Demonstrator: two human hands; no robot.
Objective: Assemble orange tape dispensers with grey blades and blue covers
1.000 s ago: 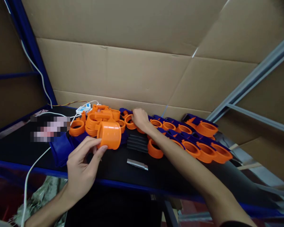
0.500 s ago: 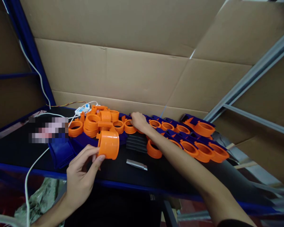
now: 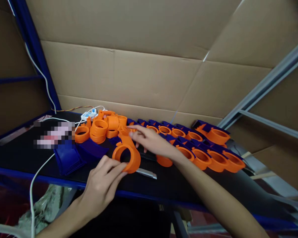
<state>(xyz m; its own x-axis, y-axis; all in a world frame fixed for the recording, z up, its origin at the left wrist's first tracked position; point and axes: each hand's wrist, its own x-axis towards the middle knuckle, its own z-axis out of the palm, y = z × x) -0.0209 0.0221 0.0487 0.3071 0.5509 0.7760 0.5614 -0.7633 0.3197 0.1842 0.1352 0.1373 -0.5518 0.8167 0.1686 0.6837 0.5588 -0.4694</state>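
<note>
My left hand (image 3: pixel 103 180) grips a large orange plastic ring part (image 3: pixel 127 155) by its lower rim, its opening turned toward me, just above the black table (image 3: pixel 20 155). My right hand (image 3: pixel 150 141) reaches in from the right and its fingertips pinch the small tab at the top of the same part. Behind it lies a heap of loose orange rings (image 3: pixel 99 127). To the right run rows of orange rings set in blue holders (image 3: pixel 208 155).
A small grey metal strip (image 3: pixel 146 173) lies on the table under the held part. Blue flat pieces (image 3: pixel 68 157) lie at left near a white cable (image 3: pixel 39 168) and a white power strip (image 3: pixel 88 114). Cardboard sheets wall the back; a blue frame post stands left.
My left hand turned the orange part so its opening faces me and lowered it toward the middle. My right hand came back from the far rows and took hold of its top.
</note>
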